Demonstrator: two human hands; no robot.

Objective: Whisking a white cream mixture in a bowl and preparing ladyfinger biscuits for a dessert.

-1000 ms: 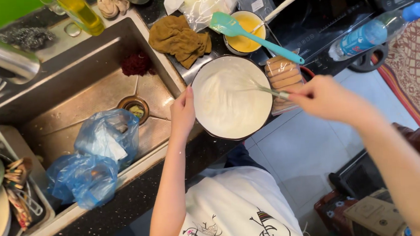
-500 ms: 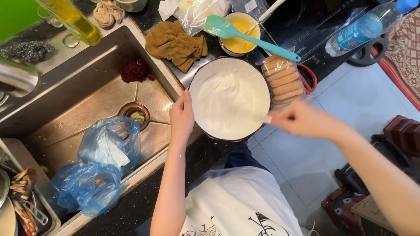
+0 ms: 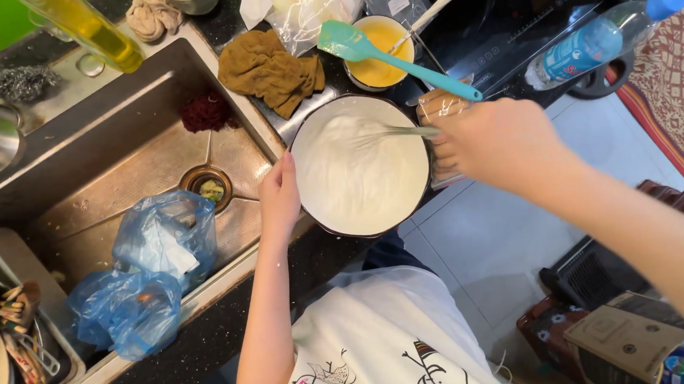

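Round bowl [image 3: 335, 216] of white batter sits at the counter's front edge, just right of the steel sink [image 3: 117, 142]. Left hand [image 3: 279, 200] lies flat against the bowl's rim at 9 o'clock, fingers extended, steadying it. Right hand [image 3: 497, 143] is clenched around the handle of a wire whisk [image 3: 390, 134]; the whisk enters at 2 o'clock, its wires down in the batter. At 12 o'clock from the bowl: small yellow-filled cup [image 3: 378, 67] with a teal spatula [image 3: 397, 58] lying across it. Crumpled brown cloth [image 3: 271, 70] at 11 o'clock. Two blue plastic bags [image 3: 149, 267] lie in the sink at 8 o'clock. Plastic water bottle [image 3: 594, 42] at 2 o'clock, on its side
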